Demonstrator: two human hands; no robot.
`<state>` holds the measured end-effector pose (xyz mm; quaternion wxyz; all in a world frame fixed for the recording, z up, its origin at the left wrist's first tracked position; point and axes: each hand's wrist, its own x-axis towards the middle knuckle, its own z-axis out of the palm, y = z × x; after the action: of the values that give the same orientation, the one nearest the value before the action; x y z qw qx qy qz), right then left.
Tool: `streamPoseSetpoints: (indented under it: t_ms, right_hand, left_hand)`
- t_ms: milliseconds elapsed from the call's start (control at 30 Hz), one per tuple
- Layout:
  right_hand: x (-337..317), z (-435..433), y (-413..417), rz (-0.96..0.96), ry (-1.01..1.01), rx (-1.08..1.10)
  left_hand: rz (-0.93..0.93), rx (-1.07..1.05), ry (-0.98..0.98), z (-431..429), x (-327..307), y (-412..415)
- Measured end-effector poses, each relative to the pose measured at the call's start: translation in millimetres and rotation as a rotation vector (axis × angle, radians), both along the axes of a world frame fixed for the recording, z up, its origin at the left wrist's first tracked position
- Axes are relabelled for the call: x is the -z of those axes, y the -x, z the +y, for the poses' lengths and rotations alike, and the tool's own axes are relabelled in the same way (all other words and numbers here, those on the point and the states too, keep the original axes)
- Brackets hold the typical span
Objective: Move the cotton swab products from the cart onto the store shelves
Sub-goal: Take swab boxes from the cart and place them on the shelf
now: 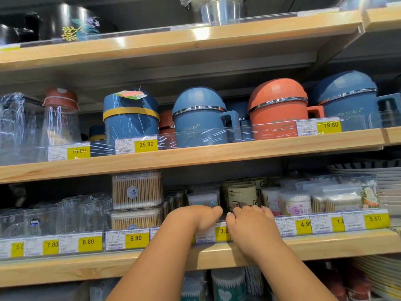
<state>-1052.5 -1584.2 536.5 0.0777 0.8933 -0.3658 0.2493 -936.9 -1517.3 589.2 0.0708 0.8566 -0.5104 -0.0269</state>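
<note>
Cotton swab products fill the lower shelf (pixel 325 242): two stacked clear boxes of wooden swabs (pixel 137 190), a small swab box with a blue band (pixel 202 199), a round pack with a rose print (pixel 295 204) and bagged swabs (pixel 342 198). My left hand (pixel 195 217) reaches over the clear front rail just below the blue-banded box, with its fingers hidden behind the hand. My right hand (pixel 252 222) lies beside it, its fingers curled down behind the rail in front of a beige patterned cup (pixel 242 195). What either hand holds is hidden. No cart is in view.
Clear glasses (pixel 65 213) stand at the left of the same shelf and stacked plates (pixel 388 192) at the right. Blue and orange lidded mugs (pixel 277 109) line the shelf above. Yellow price tags run along the rails. More swab tubs (pixel 227 283) sit on the shelf below.
</note>
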Motion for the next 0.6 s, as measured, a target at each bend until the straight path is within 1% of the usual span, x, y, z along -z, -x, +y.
streamPoseSetpoints:
  t_ms: [200,333,433,567,600]
  right_hand:
    - [0,1,1,0.011,0.016,-0.007]
    - [-2,8,6,0.071,0.074,0.006]
    - [-4,10,8,0.089,0.088,0.02]
    - [-5,11,9,0.087,0.082,0.014]
    - [-6,11,9,0.087,0.081,0.008]
  left_hand:
    - [0.003,-0.055,-0.04,-14,-3,-3]
    - [0.008,-0.073,-0.085,-24,-2,-12]
    - [0.067,-0.088,-0.075,-32,-4,-16]
    - [0.204,-0.146,-0.077,-41,-3,-18]
    - [0.209,-0.15,-0.082,-43,-2,-20]
